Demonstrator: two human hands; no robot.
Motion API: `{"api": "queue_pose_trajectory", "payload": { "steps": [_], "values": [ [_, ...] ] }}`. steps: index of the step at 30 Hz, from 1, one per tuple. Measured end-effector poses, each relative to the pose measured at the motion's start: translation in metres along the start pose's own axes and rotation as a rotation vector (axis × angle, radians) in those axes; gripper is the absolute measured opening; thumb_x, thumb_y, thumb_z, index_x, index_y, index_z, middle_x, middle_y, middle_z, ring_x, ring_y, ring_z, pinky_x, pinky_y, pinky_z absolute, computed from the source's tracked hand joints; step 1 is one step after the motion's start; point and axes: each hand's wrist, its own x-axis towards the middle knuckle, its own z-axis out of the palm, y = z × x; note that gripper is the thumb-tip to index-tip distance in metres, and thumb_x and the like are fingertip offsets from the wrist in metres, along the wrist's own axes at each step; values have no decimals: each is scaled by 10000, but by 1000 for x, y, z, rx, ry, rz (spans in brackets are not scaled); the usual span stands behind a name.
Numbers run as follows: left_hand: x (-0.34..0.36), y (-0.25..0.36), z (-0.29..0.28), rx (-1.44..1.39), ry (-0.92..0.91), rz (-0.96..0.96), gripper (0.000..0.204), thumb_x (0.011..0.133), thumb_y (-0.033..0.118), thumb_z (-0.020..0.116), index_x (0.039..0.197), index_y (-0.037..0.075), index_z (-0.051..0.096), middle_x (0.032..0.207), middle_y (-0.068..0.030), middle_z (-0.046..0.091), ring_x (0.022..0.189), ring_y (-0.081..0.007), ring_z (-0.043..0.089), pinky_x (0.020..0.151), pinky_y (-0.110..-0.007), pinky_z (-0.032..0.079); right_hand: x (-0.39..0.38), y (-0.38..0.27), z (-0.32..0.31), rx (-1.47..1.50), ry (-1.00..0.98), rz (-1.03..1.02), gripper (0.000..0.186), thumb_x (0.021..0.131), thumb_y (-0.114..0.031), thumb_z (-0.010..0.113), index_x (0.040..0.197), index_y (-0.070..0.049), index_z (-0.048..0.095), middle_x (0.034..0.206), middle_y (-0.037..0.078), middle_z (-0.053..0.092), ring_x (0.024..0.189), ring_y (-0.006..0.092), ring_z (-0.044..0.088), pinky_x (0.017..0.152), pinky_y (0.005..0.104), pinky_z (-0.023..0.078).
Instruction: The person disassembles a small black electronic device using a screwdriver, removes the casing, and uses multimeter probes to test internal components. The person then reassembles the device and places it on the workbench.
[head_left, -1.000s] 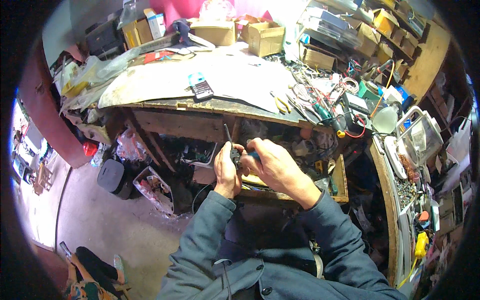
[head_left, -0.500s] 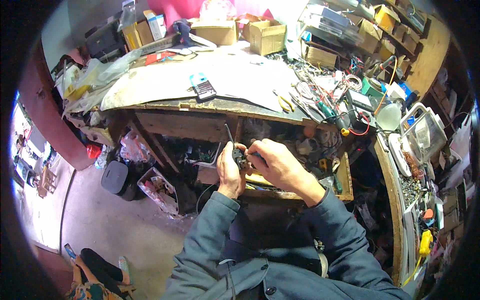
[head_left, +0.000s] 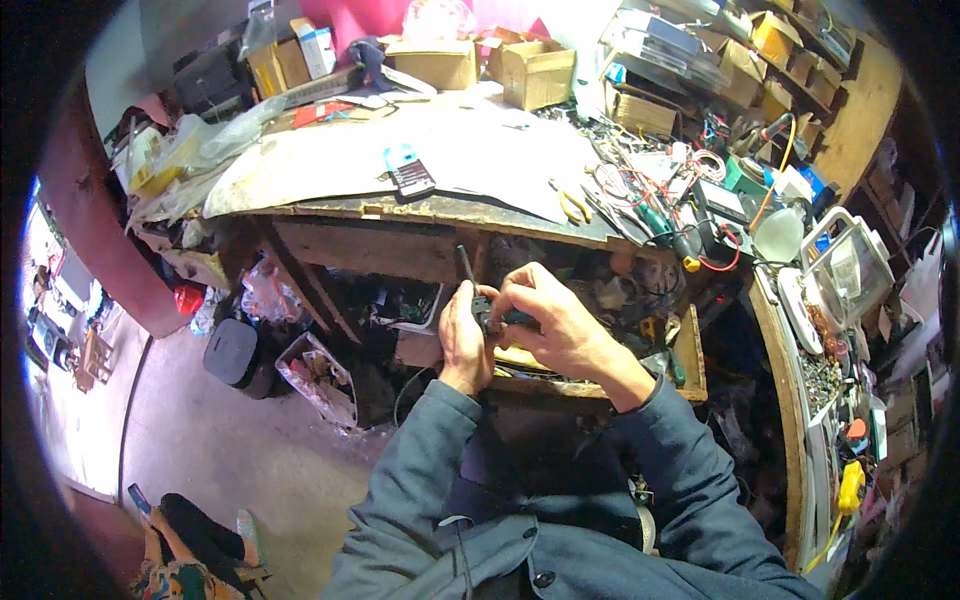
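Observation:
In front of my chest, just short of the workbench's front edge, my left hand (head_left: 462,345) is closed around a small dark device (head_left: 481,308). A thin dark rod (head_left: 465,264) sticks up from the device's far end, beyond my left fingertips. My right hand (head_left: 560,325) comes in from the right, its fingers bent and pinched together against the device's right side. Something dark shows between those right fingers, too small and covered to name. The device's lower part is hidden by my hands.
Beyond my hands, the workbench (head_left: 330,170) carries a small dark box (head_left: 410,178), yellow-handled pliers (head_left: 572,205) and tangled wires (head_left: 660,185). Below my hands an open wooden drawer (head_left: 690,365) juts out. A black bin (head_left: 232,352) stands left; a seated person holds a phone (head_left: 138,498).
The device and rod have tilted a little in my left hand, the rod shifting slightly right. My right fingers have curled in and moved slightly down along the device.

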Motion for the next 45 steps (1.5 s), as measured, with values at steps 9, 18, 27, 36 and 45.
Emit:
{"api": "queue_pose_trajectory", "payload": {
  "steps": [9,18,27,36,45],
  "values": [
    [-2,1,-1,-5,19,16,393,1040,409,451,941,63,607,751,-44,610,526,-134,552,423,-267,454,1,4,1,-102,12,44,259,865,-178,743,1033,-31,611,994,198,585,898,378,623,758,418,514],
    [-2,3,-2,-31,13,14,375,1044,396,451,947,68,606,784,-44,621,558,-148,578,421,-290,462,6,3,3,-113,-71,254,198,866,-172,724,954,-30,616,1031,202,562,891,414,595,780,448,501],
    [0,1,-7,50,-30,45,383,1048,419,446,951,86,608,790,-46,615,565,-136,567,435,-272,452,4,-8,2,-124,-24,377,275,927,-282,682,994,-21,628,897,232,665,829,413,659,732,455,527],
    [3,-4,-8,44,-46,121,354,1033,404,467,941,100,623,807,-30,637,627,-136,587,494,-290,490,0,-14,3,-77,79,123,232,855,-130,735,1019,-13,619,1152,222,551,988,417,605,827,442,525],
    [2,-5,-3,-7,30,112,380,1054,404,450,952,72,603,766,-29,598,562,-134,574,438,-281,472,-1,-4,7,-59,115,-28,266,840,-106,742,1071,-48,624,1094,189,556,941,360,620,798,415,532]
  ]
}}
